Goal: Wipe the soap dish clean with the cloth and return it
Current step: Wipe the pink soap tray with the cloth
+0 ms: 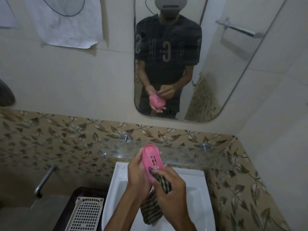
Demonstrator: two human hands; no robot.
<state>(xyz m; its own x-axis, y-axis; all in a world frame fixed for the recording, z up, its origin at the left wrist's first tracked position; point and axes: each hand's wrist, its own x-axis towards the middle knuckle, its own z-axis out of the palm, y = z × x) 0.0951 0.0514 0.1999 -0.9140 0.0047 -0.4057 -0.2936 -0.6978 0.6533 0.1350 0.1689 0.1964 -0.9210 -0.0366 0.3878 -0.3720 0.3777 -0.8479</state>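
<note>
Bathroom corner, pale wall tiles above, a band of brown leaf-patterned tiles (pixel 70 130) running behind the basin. White sink (pixel 196 184) directly below the camera. A clear glass shelf (pixel 191 153) spans the wall just above it, held on round metal fittings. Mirror (pixel 225 64) with rounded corners above the shelf; it reflects a person in a dark printed shirt holding the same pink object (headset visible, face not noted). A metal towel bar shows in the reflection. Sheet of white paper (pixel 66 22) taped to the wall, upper left. Metal tap (pixel 43 180) juts from the wall at left; below it a white perforated plastic basket (pixel 86 214) sits on a dark surface beside the sink.

Left hand (pixel 138 175): fingers curled around the back of the pink soap dish (pixel 152 160), thumb along its near edge, holding it tilted up over the sink, just in front of the shelf. Drain slots face the camera.

Right hand (pixel 170 189): fingers closed around a striped brown-and-dark cloth (pixel 150 209), pressing a bunched end against the lower part of the dish; the rest hangs down over the basin.
</note>
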